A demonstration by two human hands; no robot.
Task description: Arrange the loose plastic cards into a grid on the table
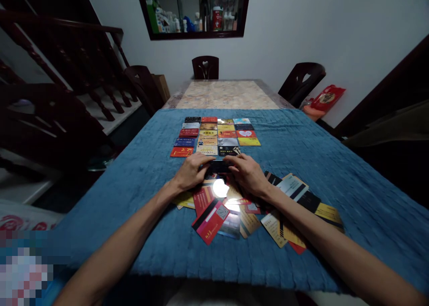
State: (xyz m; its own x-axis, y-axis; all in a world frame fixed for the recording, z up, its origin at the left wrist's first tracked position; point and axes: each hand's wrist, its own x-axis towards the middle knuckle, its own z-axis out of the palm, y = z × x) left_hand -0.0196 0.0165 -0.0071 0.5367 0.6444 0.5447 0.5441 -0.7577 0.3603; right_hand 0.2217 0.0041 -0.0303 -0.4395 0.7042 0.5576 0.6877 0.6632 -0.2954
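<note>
Between both hands is a dark card (219,166), tilted and partly covered by the fingers. My left hand (191,171) is closed on its left end, thumb and fingers pinching the edge. At the other end, my right hand (250,174) grips the card the same way. Just beyond it lies a black VIP card (229,151), the nearest of several cards laid in neat rows and columns. Under and in front of my hands spreads a loose pile of overlapping cards, with a red card (211,221) on top and a bright glare (221,188) hiding some detail.
A blue quilted cloth (140,172) covers the near part of the table; the marbled tabletop (228,94) shows beyond. More loose cards, including a black card (309,202), lie beside and beneath my right forearm. Dark chairs (206,68) stand around the table. A wooden railing (67,22) is at left.
</note>
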